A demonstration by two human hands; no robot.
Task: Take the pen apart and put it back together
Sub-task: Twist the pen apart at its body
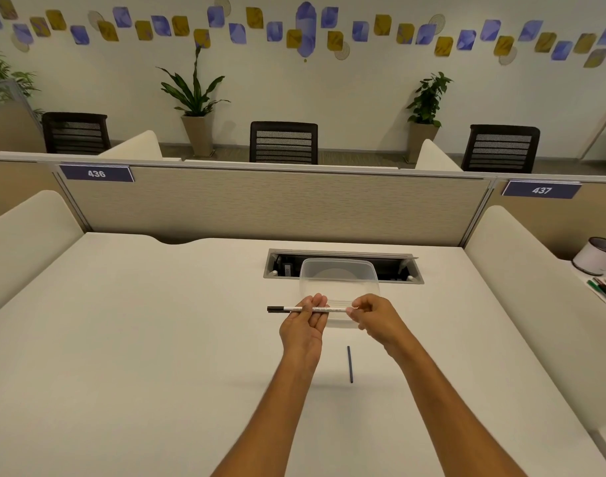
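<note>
- The pen (296, 309), white with a black cap end pointing left, is held level above the middle of the table (122, 339).
- The left hand (303, 325) grasps the pen along its fingers.
- The right hand (374, 320) pinches the pen's right end.
- A thin dark refill (350, 364) lies on the table nearer the front edge, between the forearms.
- A clear container (339, 273) sits behind the hands, toward the back edge.

Bright, even indoor light falls from overhead, leaving only faint, soft shadows on the white desk (122, 339) under the forearms and beside the dark refill (350, 364). The wide-angle lens bows the partition (277, 204) and the desk edges outward toward the corners. Focus is fairly sharp overall, with slight softness on the fingertips (351, 313) and no harsh glare
</note>
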